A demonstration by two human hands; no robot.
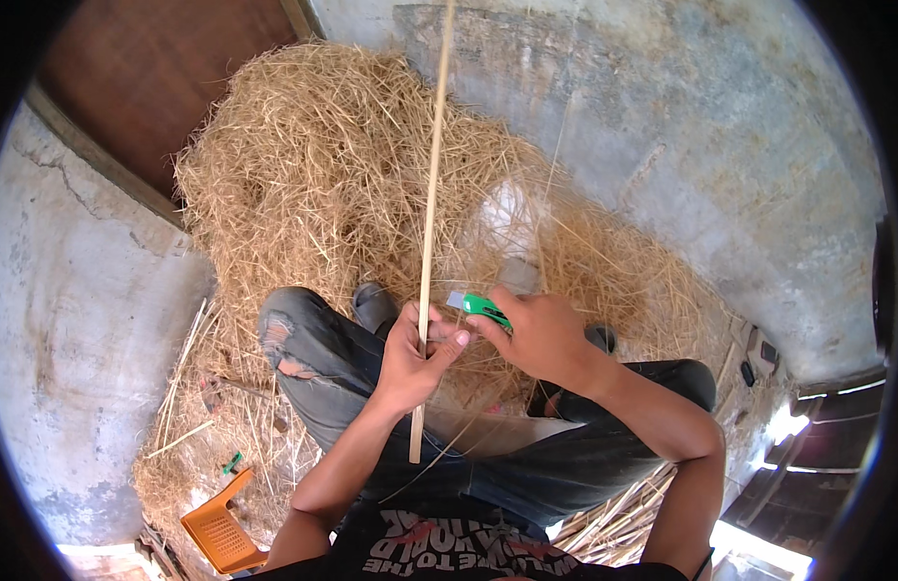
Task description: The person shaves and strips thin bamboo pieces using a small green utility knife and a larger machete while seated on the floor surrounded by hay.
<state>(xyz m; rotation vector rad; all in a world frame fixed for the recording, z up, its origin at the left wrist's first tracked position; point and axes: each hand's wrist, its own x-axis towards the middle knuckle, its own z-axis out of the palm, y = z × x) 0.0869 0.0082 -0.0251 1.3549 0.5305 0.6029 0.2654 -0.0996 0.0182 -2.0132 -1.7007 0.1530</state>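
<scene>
My left hand [408, 370] is closed around a long, flat pale strip [433, 184] that looks like split bamboo. The strip stands nearly upright in view, running from the top edge down past my lap. In my right hand [546, 334] I grip a green utility knife [486, 309] with its short blade out, pointing left toward the strip. The blade is a little apart from the strip, and the right fingertips are close to the left thumb. A thin fibre trails below the left hand across my lap.
A large heap of straw [304, 165] lies ahead against a stained wall [662, 126]. An orange plastic stool [221, 523] and a small green tool [233, 463] are at lower left. Cut sticks [618, 513] lie behind my right thigh. Thin strips [182, 373] lean by the left wall.
</scene>
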